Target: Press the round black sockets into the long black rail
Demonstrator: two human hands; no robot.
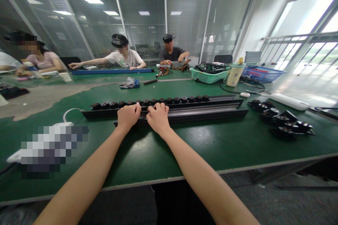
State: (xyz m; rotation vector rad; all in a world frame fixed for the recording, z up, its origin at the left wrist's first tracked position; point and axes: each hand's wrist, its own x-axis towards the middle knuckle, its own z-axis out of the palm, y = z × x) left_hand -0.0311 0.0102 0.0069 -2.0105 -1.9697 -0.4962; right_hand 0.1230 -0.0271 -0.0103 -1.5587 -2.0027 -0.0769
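Both your hands are over the near black rail [208, 114], side by side toward its left end, and it lies lengthwise across the green table [208, 151] in front of you. Your left hand [129, 115] has its fingers curled down, your right hand [158, 116] likewise; whether either grips or just presses, I can't tell. Just behind runs the far black rail [99, 114], a row of round black parts [169, 101] along it. Off to your right, loose black pieces [287, 123] sit clustered.

rails [206, 113] lie on the table [211, 151], loose parts [286, 117] right of them, basket [208, 76] behind.
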